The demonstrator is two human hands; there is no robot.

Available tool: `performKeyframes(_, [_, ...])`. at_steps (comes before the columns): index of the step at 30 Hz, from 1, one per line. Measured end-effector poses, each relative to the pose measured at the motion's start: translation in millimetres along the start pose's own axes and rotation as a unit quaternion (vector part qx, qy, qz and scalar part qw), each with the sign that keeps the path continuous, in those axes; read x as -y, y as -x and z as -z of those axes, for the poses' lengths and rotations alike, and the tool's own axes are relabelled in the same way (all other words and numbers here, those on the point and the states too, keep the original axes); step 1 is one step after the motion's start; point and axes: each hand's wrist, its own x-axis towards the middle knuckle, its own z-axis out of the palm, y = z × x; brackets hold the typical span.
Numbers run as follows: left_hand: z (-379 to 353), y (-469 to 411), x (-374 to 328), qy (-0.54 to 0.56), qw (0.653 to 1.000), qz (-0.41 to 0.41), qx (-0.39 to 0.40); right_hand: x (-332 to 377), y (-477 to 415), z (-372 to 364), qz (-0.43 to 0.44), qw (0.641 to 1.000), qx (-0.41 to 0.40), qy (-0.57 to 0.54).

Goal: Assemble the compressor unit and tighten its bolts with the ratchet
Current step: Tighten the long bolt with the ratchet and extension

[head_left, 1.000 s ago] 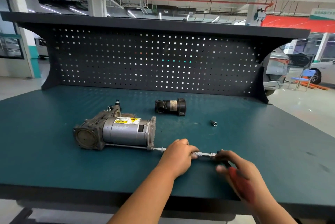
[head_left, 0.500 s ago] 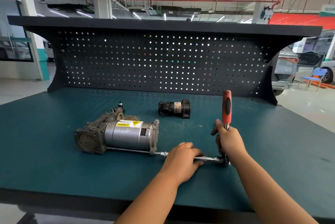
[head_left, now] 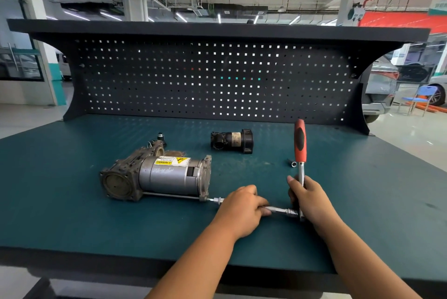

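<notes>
The grey compressor unit (head_left: 159, 176) lies on its side on the green bench, with a yellow warning label on top. A long bolt runs along its near side and meets a socket (head_left: 217, 200) at the right end. My left hand (head_left: 238, 206) grips the ratchet's extension bar (head_left: 278, 209). My right hand (head_left: 309, 202) holds the steel shaft of the ratchet (head_left: 300, 143), whose red and black handle stands nearly upright, pointing away from me.
A black cylindrical part (head_left: 232, 140) lies behind the compressor. A loose socket (head_left: 292, 162) rests on the bench beside the ratchet handle. A small capped fitting (head_left: 160, 137) stands at the back left. A dark pegboard (head_left: 212, 80) closes the far side of the bench (head_left: 72, 214).
The ratchet handle swung from lying low toward me up to nearly vertical a second ago; since half a second ago it has stayed upright. My left hand kept its hold on the extension bar.
</notes>
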Motion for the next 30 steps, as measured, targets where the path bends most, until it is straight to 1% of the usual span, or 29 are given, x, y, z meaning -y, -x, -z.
performKeyframes(4, [0.0,0.8,0.0,0.010,1.000,0.006,-0.001,0.9,25.3,9.9,0.047,0.996,-0.009,0.076])
performKeyframes(6, [-0.2,-0.8,-0.4,0.013,1.000,0.012,-0.003,0.2,41.0,14.4,0.080,0.990,0.013,0.119])
performKeyframes(7, [-0.3,-2.0,-0.4,0.012,1.000,0.015,-0.004,-2.6,47.2,17.2,0.110,0.980,0.034,0.162])
performKeyframes(9, [-0.3,-3.6,-0.2,0.014,1.000,0.018,-0.004,-9.7,56.0,21.1,0.174,0.935,0.079,0.298])
performKeyframes(10, [-0.2,-3.9,-0.1,0.016,1.000,0.018,-0.004,-11.6,59.6,21.9,0.186,0.914,0.096,0.349])
performKeyframes(11, [-0.4,-3.9,0.1,0.017,1.000,0.017,-0.005,-12.7,61.0,22.6,0.180,0.909,0.095,0.364])
performKeyframes(12, [-0.6,-3.6,0.0,0.016,1.000,0.015,-0.005,-11.4,61.4,22.6,0.164,0.918,0.075,0.354])
performKeyframes(14, [-0.2,-2.1,-0.8,0.009,1.000,0.013,-0.008,-6.5,60.6,21.0,0.130,0.951,0.031,0.278])
performKeyframes(15, [0.1,-1.2,-1.2,0.004,1.000,0.013,-0.012,-4.3,57.7,18.8,0.113,0.962,0.020,0.248])
performKeyframes(19, [0.3,1.5,-0.6,-0.004,0.999,0.001,-0.041,6.4,31.1,6.5,0.029,0.987,-0.036,0.154])
performKeyframes(22, [0.1,2.5,-0.6,-0.014,0.999,-0.011,-0.042,15.1,8.0,-0.1,-0.015,0.989,-0.047,0.141])
performKeyframes(26, [-0.3,0.9,-0.4,-0.010,0.999,-0.012,-0.042,14.6,-11.3,-1.0,-0.032,0.983,-0.054,0.172])
performKeyframes(30, [-0.9,0.1,0.6,-0.002,0.999,-0.011,-0.045,14.4,-20.6,-4.6,-0.074,0.975,-0.065,0.201])
